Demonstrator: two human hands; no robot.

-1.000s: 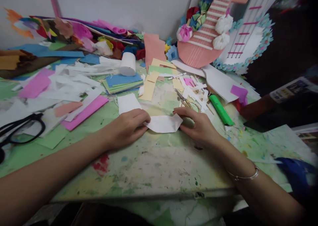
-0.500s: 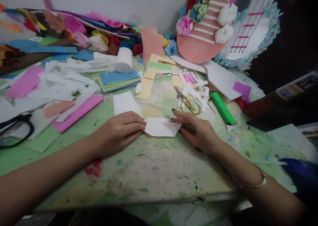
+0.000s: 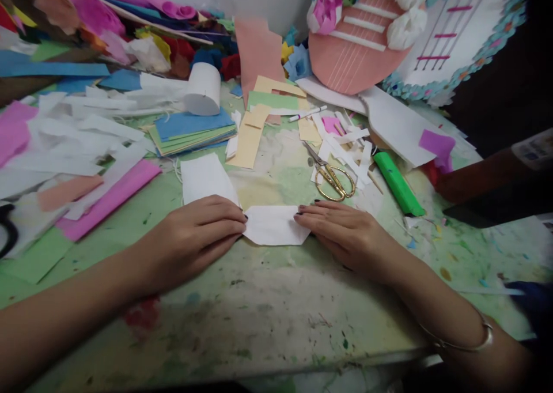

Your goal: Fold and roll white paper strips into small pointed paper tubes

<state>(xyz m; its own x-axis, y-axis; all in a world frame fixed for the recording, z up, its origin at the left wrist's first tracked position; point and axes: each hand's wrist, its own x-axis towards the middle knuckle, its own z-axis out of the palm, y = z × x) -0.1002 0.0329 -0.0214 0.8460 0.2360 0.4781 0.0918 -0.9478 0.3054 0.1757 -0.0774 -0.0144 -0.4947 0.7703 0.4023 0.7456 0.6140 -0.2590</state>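
A small folded piece of white paper (image 3: 273, 226) with slanted corners lies between my two hands on the table. My left hand (image 3: 194, 240) is closed on its left end, fingers together and curled downward; the thumb is hidden. At the opposite end, my right hand (image 3: 345, 231) has its fingers stretched out, with the fingertips flat on top of the paper. A larger white sheet (image 3: 207, 177) lies just beyond my left hand. Gold-handled scissors (image 3: 332, 177) rest beyond my right fingers, not touched.
Paper strips (image 3: 82, 128) heap up at left near a stack of coloured paper (image 3: 194, 129) and a white roll (image 3: 203, 89). A green tube-like packet (image 3: 397, 182) lies at right. Behind stands a pink paper guitar (image 3: 358, 59). The table (image 3: 268, 301) is paint-stained.
The raised right end of the white paper now lies flat. My right fingers have gone from pinching that end to lying straight over it. My left hand keeps its hold; the view has shifted.
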